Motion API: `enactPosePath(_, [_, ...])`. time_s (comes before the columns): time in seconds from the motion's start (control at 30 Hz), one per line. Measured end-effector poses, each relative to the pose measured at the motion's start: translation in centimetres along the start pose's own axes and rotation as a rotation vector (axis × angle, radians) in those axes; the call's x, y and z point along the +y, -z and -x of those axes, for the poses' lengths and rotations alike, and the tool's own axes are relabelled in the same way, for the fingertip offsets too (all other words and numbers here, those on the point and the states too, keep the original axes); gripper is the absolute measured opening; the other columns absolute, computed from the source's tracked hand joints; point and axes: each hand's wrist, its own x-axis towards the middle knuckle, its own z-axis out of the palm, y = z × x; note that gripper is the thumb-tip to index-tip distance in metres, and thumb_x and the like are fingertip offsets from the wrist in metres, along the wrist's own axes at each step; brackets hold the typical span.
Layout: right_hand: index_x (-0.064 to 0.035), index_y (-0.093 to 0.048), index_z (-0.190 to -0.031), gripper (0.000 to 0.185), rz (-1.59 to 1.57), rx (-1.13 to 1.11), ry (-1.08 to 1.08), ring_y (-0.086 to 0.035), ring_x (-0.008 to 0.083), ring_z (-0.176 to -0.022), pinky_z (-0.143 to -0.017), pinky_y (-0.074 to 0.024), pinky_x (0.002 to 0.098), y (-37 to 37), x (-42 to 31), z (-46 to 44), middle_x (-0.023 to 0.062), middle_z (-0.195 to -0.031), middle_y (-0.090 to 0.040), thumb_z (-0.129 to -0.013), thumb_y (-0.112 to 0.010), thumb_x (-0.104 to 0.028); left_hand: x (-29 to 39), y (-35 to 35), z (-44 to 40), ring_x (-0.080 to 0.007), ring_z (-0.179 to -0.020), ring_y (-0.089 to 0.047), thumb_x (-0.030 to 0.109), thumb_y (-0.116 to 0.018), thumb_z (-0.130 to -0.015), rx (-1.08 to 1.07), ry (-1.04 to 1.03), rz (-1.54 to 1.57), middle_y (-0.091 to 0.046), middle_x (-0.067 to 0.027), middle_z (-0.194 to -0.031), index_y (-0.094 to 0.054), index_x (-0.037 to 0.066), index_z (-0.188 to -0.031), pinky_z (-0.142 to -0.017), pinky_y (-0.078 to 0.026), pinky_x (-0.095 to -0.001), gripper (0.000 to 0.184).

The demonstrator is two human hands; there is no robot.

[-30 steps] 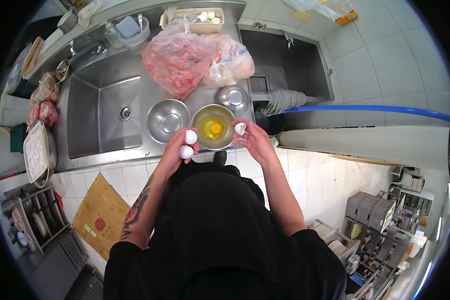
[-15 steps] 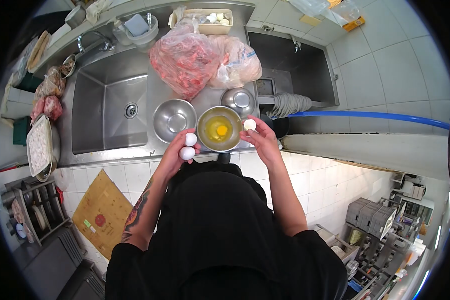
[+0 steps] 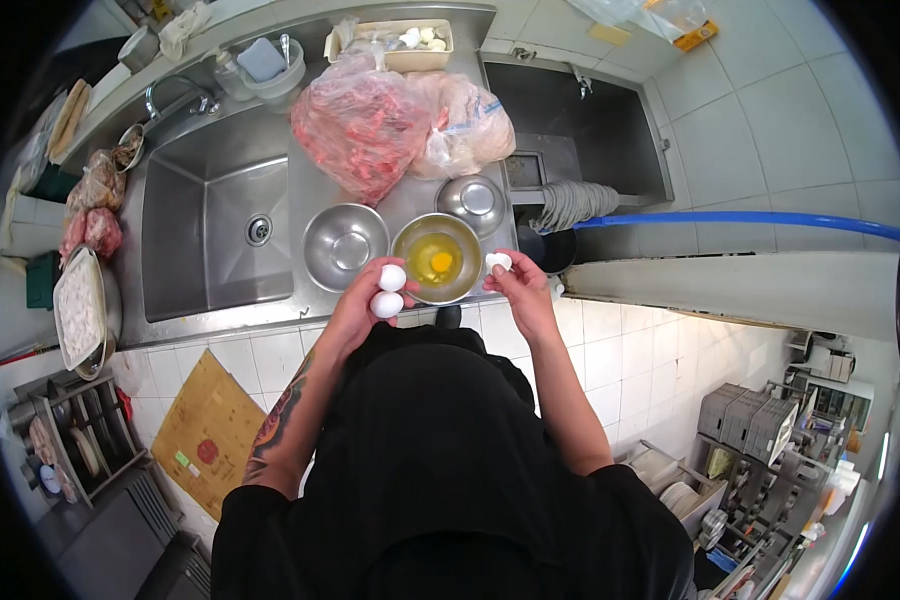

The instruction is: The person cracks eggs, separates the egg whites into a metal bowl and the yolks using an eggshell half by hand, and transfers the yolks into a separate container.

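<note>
Two white eggs point(image 3: 388, 304) are held in my left hand point(image 3: 363, 305), just left of a metal bowl. In that bowl point(image 3: 402, 243) lies clear egg white with a yellow yolk point(image 3: 441, 262). My right hand point(image 3: 526, 293) pinches a white eggshell piece point(image 3: 498, 262) at the bowl's right side. A second metal bowl point(image 3: 346, 248) sits to the left, its inside bare. Behind the egg bowl, a smaller metal bowl point(image 3: 470, 205) appears to stand upside down, though this is hard to tell.
Bags of red meat point(image 3: 360, 125) and pale meat point(image 3: 467, 130) lie behind the bowls. A tray point(image 3: 417, 60) with white eggs or shells stands at the back. The sink point(image 3: 215, 210) is at left, a trough point(image 3: 610, 130) at right, with a blue hose point(image 3: 750, 217).
The view has shifted a little. The shell in my right hand has turned and now sits between my fingertips, beside the bowl. My left hand still holds both eggs and is slightly nearer the bowl.
</note>
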Motion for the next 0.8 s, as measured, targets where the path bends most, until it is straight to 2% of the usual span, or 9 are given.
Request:
enactPosePath(0.1, [0.0014,-0.060,-0.132,0.038,0.006,0.003,0.050,-0.068,0.0134,-0.087,-0.083,-0.0587,0.0293,0.1,-0.1,0.3,0.0069,-0.104,-0.071,-0.096,-0.071,-0.006,-0.1,0.3,0.4,-0.0185,-0.088,-0.072,0.033,-0.031,-0.112,0.016,0.026,0.018,-0.072,-0.0159,-0.110,-0.050,0.007,-0.137,-0.055,-0.054,-0.0258,0.041])
enactPosePath(0.17, [0.0014,-0.061,-0.130,0.038,0.097,-0.043,0.093,-0.069,0.0128,-0.089,-0.083,-0.0588,0.0298,0.5,-0.3,0.5,0.0069,-0.105,-0.071,-0.094,-0.073,-0.003,-0.6,0.9,0.6,-0.0188,-0.086,-0.071,0.044,-0.030,-0.113,0.001,0.060,-0.037,-0.071,-0.0159,-0.111,-0.050,0.009,-0.136,-0.054,-0.053,-0.0266,0.047])
enactPosePath(0.37, [0.0001,-0.059,-0.132,0.043,0.080,-0.148,0.097,-0.069,0.0117,-0.089,-0.080,-0.0572,0.0278,-0.8,-1.5,1.5,0.0062,-0.106,-0.071,-0.092,-0.074,0.000,-1.5,0.4,0.8,-0.0183,-0.079,-0.071,0.054,-0.023,-0.111,-0.014,0.049,-0.064,-0.071,-0.0157,-0.107,-0.051,0.009,-0.132,-0.050,-0.052,-0.0259,0.057])
enactPosePath(0.4, [0.0001,-0.059,-0.132,0.043,0.079,-0.151,0.096,-0.069,0.0117,-0.089,-0.080,-0.0572,0.0278,-1.0,-1.4,1.6,0.0062,-0.106,-0.071,-0.092,-0.074,0.000,-1.4,-0.2,0.9,-0.0183,-0.079,-0.071,0.054,-0.023,-0.111,-0.011,0.049,-0.064,-0.071,-0.0157,-0.107,-0.051,0.009,-0.132,-0.050,-0.052,-0.0259,0.057])
enactPosePath(0.47, [0.0000,-0.057,-0.134,0.046,0.078,-0.208,0.058,-0.068,0.0110,-0.089,-0.077,-0.0559,0.0256,-1.3,-1.1,1.8,0.0057,-0.107,-0.071,-0.091,-0.074,0.001,-1.1,-1.5,1.0,-0.0181,-0.076,-0.071,0.040,-0.026,-0.114,0.026,0.090,-0.012,-0.071,-0.0163,-0.107,-0.051,0.007,-0.131,-0.048,-0.051,-0.0249,0.045])
enactPosePath(0.57, [-0.0028,-0.059,-0.134,0.047,0.241,-0.282,0.095,-0.067,0.0087,-0.088,-0.078,-0.0549,0.0238,-2.3,-1.8,2.2,0.0037,-0.106,-0.070,-0.090,-0.077,-0.001,-1.5,-2.4,1.2,-0.0179,-0.075,-0.071,0.038,-0.027,-0.114,0.041,0.066,-0.055,-0.070,-0.0144,-0.108,-0.052,0.009,-0.127,-0.048,-0.050,-0.0249,0.040])
enactPosePath(0.67, [-0.0046,-0.060,-0.133,0.048,0.325,-0.333,0.103,-0.066,0.0074,-0.085,-0.076,-0.0547,0.0228,-1.1,-1.7,1.2,0.0019,-0.103,-0.070,-0.089,-0.078,-0.002,-2.6,-1.8,2.1,-0.0174,-0.074,-0.071,0.042,-0.030,-0.113,0.088,0.046,-0.174,-0.069,-0.0122,-0.106,-0.052,0.012,-0.124,-0.046,-0.050,-0.0249,0.039])
enactPosePath(0.73, [-0.0035,-0.060,-0.134,0.047,0.137,-0.209,0.081,-0.066,0.0075,-0.083,-0.073,-0.0554,0.0242,-0.2,-1.9,0.7,0.0026,-0.101,-0.070,-0.090,-0.077,-0.001,-3.1,-0.7,3.0,-0.0165,-0.072,-0.070,0.044,-0.032,-0.112,0.098,0.110,-0.187,-0.068,-0.0104,-0.105,-0.053,0.012,-0.124,-0.046,-0.049,-0.0250,0.040])
enactPosePath(0.8, [-0.0022,-0.059,-0.134,0.045,0.098,-0.177,0.078,-0.066,0.0084,-0.081,-0.071,-0.0559,0.0253,1.3,-2.2,0.7,0.0036,-0.101,-0.070,-0.091,-0.075,-0.001,-4.0,0.3,3.1,-0.0156,-0.070,-0.069,0.046,-0.035,-0.111,0.112,0.180,-0.197,-0.067,-0.0087,-0.104,-0.054,0.013,-0.124,-0.045,-0.047,-0.0250,0.040])
